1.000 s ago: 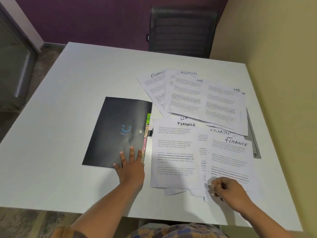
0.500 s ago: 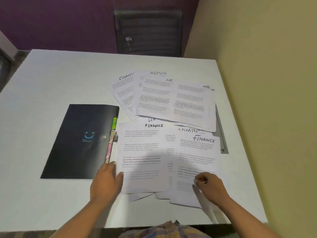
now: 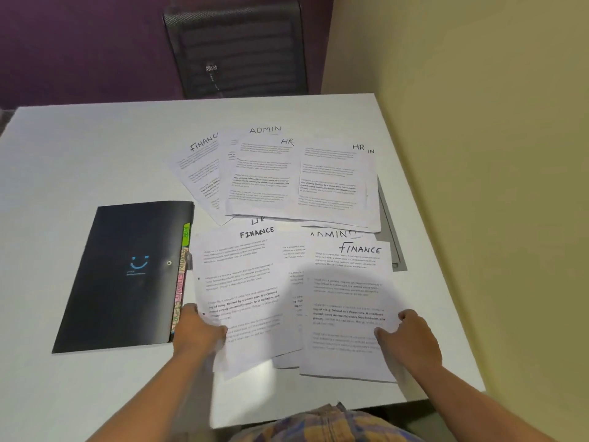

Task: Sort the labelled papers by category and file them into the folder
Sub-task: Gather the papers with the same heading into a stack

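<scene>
left hand (image 3: pixel 199 334) pinches near finance sheet (image 3: pixel 242 291); right hand (image 3: pixel 411 341) grasps second finance sheet (image 3: pixel 349 307); closed folder (image 3: pixel 127 275) lies left of both.

head view, looking down, table (image 3: pixel 95 148) close

I read this as an office, probably a small meeting room. I'm looking down at a plain white table (image 3: pixel 95 148) pushed into a corner, with a dark mesh-backed office chair (image 3: pixel 236 46) at its far edge. Printed sheets hand-labelled ADMIN (image 3: pixel 264 130), HR (image 3: pixel 358 147) and FINANCE (image 3: pixel 360 249) lie spread beside a black tabbed folder (image 3: pixel 127 275). Painted walls, purple and yellowish, enclose it.
</scene>
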{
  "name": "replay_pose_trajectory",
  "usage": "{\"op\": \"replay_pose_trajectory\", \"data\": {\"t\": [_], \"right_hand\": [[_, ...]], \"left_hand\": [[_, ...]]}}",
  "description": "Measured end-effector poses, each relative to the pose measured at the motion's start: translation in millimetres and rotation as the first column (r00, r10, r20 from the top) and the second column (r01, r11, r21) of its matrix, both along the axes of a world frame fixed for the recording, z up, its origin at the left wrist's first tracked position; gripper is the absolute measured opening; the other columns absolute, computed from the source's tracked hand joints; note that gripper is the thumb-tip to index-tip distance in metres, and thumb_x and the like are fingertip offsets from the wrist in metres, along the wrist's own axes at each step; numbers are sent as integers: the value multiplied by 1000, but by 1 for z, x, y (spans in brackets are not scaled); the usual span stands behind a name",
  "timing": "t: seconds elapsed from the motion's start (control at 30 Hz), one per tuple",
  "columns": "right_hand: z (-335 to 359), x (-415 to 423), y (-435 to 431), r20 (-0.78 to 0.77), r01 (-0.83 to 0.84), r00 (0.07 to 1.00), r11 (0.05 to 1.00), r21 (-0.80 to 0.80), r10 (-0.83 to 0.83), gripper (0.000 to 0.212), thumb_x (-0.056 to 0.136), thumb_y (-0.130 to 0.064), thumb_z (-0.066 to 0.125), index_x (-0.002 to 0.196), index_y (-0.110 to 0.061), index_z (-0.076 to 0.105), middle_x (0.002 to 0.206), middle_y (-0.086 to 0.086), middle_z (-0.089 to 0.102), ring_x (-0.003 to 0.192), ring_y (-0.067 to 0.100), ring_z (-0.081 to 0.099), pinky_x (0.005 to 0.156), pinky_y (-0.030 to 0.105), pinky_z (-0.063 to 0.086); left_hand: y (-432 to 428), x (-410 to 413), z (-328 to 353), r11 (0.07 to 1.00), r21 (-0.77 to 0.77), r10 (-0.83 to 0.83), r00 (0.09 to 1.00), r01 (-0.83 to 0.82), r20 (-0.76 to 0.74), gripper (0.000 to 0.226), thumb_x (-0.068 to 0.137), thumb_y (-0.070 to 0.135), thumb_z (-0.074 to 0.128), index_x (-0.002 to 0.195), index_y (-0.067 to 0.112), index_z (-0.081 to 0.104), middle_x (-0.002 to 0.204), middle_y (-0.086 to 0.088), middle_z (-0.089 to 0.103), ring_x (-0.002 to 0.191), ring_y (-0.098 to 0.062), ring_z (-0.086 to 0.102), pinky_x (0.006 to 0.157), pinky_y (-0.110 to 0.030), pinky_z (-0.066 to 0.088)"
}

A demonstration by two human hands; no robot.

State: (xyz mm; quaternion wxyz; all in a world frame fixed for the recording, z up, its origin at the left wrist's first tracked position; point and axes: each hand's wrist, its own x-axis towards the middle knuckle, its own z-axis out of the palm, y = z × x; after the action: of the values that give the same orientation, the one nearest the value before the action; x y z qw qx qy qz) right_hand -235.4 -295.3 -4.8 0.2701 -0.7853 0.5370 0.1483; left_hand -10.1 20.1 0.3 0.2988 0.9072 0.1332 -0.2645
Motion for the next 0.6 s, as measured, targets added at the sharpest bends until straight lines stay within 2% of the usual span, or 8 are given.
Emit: {"op": "replay_pose_trajectory", "data": {"t": [0.13,0.2,0.27,0.33,0.4,0.43,0.5,0.6], "right_hand": [[-9,-2,-5,-12,24,1000,998,59,-23,66,76,-39,81,126,-20,42,114,1,61,90,20,63,65,30,50],[-11,-3,-7,18,42,999,996,81,-44,45,80,-31,79,113,-18,50,105,-1,63,85,19,63,66,30,51],[-11,-4,-9,97,43,994,995,92,-52,17,87,-22,73,88,-14,59,89,0,67,74,18,63,66,32,51],[-6,-6,-9,211,69,973,992,108,-91,21,91,-18,68,73,-14,58,77,4,67,69,21,63,63,33,49],[5,-9,-10,299,112,942,983,146,-152,16,93,-17,66,78,-16,63,80,4,70,73,22,65,63,35,49],[11,-10,-11,336,130,924,976,175,-183,11,94,-17,65,83,-17,66,85,3,72,76,22,67,62,33,50],[22,-11,-12,403,176,874,949,260,-273,4,96,-16,64,94,-16,68,91,3,74,78,24,70,59,32,52],[43,-5,-12,464,224,777,875,429,-426,6,97,-18,64,97,-14,68,88,7,78,80,31,73,66,39,59]], "left_hand": [[4,0,-2,998,-67,-12,1000,12,-1,17,83,16,76,78,12,61,72,-2,67,62,-19,61,52,-26,40],[6,-2,-3,995,-102,-1,999,5,38,30,93,22,68,66,14,56,63,-3,62,57,-19,56,50,-27,36],[7,-6,3,991,-134,10,997,1,81,40,96,24,64,58,19,49,55,4,56,53,-16,51,49,-27,32],[9,-10,9,984,-180,14,994,6,106,43,96,23,64,56,21,48,49,10,53,52,-13,51,48,-26,33],[13,-13,14,966,-259,19,997,1,76,31,97,22,63,67,14,62,59,4,67,60,-20,63,53,-33,48],[14,-14,16,955,-295,32,998,-13,61,24,97,22,62,76,11,68,70,-3,73,69,-27,69,62,-40,55],[15,-16,19,941,-336,70,996,-45,62,19,98,20,60,85,12,72,81,-8,77,80,-31,72,77,-47,58],[14,-19,25,903,-421,114,992,-83,48,18,98,16,60,87,19,74,84,0,78,84,-25,73,73,-37,60]]}}
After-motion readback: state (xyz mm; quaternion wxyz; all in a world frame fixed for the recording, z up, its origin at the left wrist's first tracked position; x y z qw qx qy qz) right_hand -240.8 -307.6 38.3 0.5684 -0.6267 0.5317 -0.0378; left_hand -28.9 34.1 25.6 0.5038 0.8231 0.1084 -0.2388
